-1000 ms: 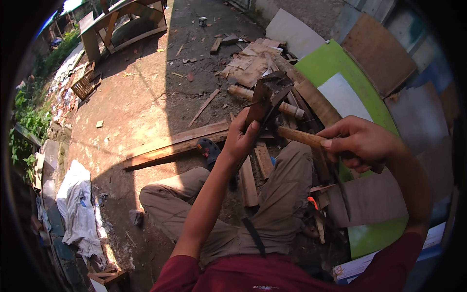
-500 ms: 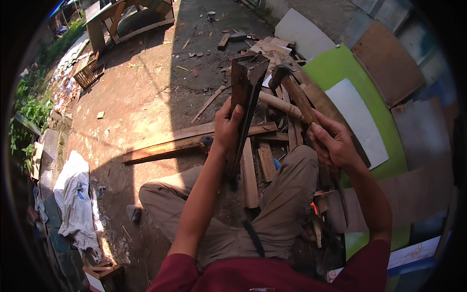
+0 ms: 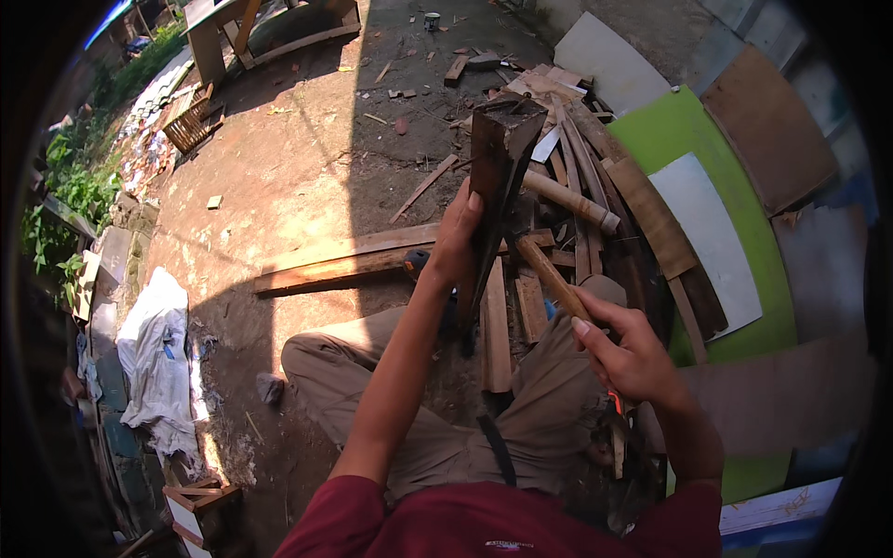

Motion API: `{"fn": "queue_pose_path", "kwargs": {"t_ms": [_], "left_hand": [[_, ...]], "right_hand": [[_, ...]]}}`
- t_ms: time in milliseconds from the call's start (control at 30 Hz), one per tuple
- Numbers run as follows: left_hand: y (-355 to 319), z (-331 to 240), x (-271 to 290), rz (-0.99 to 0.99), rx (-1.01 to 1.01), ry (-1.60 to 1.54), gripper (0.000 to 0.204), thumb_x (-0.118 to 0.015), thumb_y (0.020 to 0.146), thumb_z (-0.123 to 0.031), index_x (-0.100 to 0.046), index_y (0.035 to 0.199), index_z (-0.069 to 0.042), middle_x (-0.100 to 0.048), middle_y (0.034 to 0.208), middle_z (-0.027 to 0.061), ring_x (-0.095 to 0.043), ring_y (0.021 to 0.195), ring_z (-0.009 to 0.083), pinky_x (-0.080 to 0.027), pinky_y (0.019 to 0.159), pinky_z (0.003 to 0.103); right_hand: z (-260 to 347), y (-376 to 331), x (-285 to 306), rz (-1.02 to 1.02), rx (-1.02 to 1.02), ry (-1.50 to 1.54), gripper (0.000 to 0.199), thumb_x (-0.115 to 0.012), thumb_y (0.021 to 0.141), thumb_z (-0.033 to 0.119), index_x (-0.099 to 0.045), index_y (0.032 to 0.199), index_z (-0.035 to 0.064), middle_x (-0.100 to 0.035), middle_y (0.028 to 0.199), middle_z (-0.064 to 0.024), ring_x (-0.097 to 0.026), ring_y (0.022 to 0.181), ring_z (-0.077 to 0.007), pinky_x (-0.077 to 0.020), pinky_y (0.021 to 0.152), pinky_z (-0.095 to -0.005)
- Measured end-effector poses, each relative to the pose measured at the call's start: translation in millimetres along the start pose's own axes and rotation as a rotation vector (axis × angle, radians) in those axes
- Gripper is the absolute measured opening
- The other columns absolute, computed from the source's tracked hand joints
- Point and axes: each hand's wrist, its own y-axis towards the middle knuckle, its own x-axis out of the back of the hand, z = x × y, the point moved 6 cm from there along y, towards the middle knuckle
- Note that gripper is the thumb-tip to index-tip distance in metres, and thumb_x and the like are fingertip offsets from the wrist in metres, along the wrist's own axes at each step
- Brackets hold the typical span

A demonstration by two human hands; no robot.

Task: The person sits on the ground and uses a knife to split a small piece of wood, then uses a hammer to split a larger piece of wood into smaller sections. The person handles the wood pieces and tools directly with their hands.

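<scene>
- While my left hand grips the dark wooden piece upright over my lap, I see no split or cut in it yet.
- My right hand is closed round a wooden handle — its head seems hidden behind the piece, so I can't tell whether it bites.
- Beyond lie scrap boards and a long plank — untouched, so I judge most work remains.

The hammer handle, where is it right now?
In the head view, right of centre: the right hand grips the wooden hammer handle, angled toward the upright wood piece in the left hand.
</scene>
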Motion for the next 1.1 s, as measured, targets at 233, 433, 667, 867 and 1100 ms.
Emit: {"fn": "queue_pose_path", "kwargs": {"t_ms": [233, 433, 667, 867, 1100], "left_hand": [[-2.6, -14.6, -36.0, 0.069, -0.059, -0.04, 0.064, -0.043, 0.104, -0.054, -0.045, 0.144, -0.003, -0.054, 0.131, 0.009, -0.05, 0.121, 0.0176, -0.038, 0.105, 0.032], [-4.1, -14.3, -39.8, 0.087, -0.119, 0.045, 0.064, -0.047, 0.104, -0.053, -0.045, 0.143, -0.003, -0.053, 0.131, 0.0094, -0.049, 0.122, 0.0182, -0.037, 0.105, 0.032], [-9.6, -17.5, -46.4, 0.101, -0.165, 0.096, 0.063, -0.048, 0.103, -0.052, -0.046, 0.142, -0.002, -0.054, 0.128, 0.0091, -0.049, 0.118, 0.0179, -0.038, 0.104, 0.032], [-11.9, -11.3, -36.8, 0.052, -0.176, -0.059, 0.061, -0.046, 0.104, -0.051, -0.046, 0.142, -0.003, -0.055, 0.127, 0.0093, -0.05, 0.118, 0.0179, -0.038, 0.104, 0.032], [2.8, -8.3, 5.4, -0.034, -0.152, 0.004, 0.064, -0.042, 0.106, -0.05, -0.042, 0.147, -0.001, -0.055, 0.133, 0.0109, -0.05, 0.12, 0.0186, -0.037, 0.106, 0.032]], "right_hand": [[40.1, -4.9, 32.8, 0.158, -0.15, -0.211, 0.046, -0.052, 0.105, 0.017, -0.047, 0.15, 0.0055, -0.054, 0.079, 0.0007, -0.047, 0.05, -0.0038, -0.0403, 0.043, -0.0232], [78.3, -4.9, 41.3, 0.219, -0.355, -0.451, 0.043, -0.053, 0.105, 0.023, -0.051, 0.143, 0.0024, -0.051, 0.064, 0.001, -0.05, 0.048, -0.0066, -0.043, 0.042, -0.0254], [87.7, -13.5, 43.3, 0.174, -0.403, -0.447, 0.043, -0.054, 0.105, 0.022, -0.052, 0.142, 0.0002, -0.056, 0.071, -0.0006, -0.051, 0.05, -0.0078, -0.0425, 0.044, -0.0259], [57.7, -18.2, 29.0, 0.094, -0.175, -0.342, 0.046, -0.057, 0.104, 0.022, -0.052, 0.145, 0.0028, -0.063, 0.086, -0.0042, -0.049, 0.056, -0.0052, -0.0436, 0.051, -0.0254], [29.0, 10.8, 11.4, 0.067, -0.098, -0.031, 0.046, -0.057, 0.104, 0.018, -0.05, 0.147, 0.0031, -0.061, 0.082, -0.001, -0.048, 0.054, -0.0027, -0.041, 0.047, -0.0228]]}}
